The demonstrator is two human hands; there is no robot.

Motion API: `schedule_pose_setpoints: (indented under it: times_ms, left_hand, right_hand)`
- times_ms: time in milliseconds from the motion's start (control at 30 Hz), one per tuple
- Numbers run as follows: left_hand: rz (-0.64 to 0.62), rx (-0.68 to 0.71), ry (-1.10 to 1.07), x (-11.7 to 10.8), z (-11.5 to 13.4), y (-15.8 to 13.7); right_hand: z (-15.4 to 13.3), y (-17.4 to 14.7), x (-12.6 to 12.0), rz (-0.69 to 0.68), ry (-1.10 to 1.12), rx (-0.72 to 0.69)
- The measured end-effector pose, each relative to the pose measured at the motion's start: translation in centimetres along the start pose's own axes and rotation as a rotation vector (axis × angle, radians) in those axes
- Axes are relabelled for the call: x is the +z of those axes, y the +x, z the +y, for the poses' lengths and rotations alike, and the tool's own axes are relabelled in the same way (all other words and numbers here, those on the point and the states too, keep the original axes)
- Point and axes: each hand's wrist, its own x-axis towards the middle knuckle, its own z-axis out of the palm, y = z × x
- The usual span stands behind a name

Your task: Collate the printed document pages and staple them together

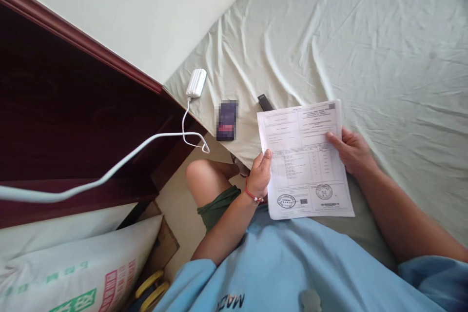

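The left hand (pixel 260 175) and right hand (pixel 355 152) are pinching opposite long edges of the stamped document (pixel 298 161), which is spanning the gap between them, its long axis running away from the blue T-shirt (pixel 307 258), the right grip sitting nearer the far end.

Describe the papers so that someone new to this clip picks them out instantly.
Start with the wide, pale, wrinkled sheet. Near the blue shirt, the left hand and right hand grip the papers from both sides. Unlike the black object just beyond, they are white, printed and carry two dark stamps.
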Motion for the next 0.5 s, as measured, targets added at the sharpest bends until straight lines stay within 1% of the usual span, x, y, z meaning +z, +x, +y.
schedule_pose_setpoints:
  times_ms: [100,167,267,367,433,500]
  left_hand:
    - [0.062,-0.115,-0.068,0.5,-0.1,-0.1]
    - [0.107,-0.192,-0.099,0.9,0.0,-0.3]
    - [0.177,-0.287,-0.112,1.4,0.6,-0.6]
    - [0.193,-0.395,-0.118,1.7,1.1,-0.6]
    - [0.190,-0.454,-0.125,1.7,1.3,-0.5]
    - [0.178,-0.479,-0.145,1.6,1.1,-0.3]
  right_hand:
    - [-0.3,0.1,0.0,0.005,-0.047,-0.019]
    - [-0.6,0.3,-0.2,0.015,-0.086,0.030]
    - [-0.8,0.8,-0.7,0.027,-0.163,0.139]
    - [-0.8,1.5,-1.2,0.019,-0.252,0.193]
    - [-0.9,1.9,-1.5,0.011,-0.291,0.193]
    - [-1.3,2.3,-1.6,0.013,-0.310,0.190]
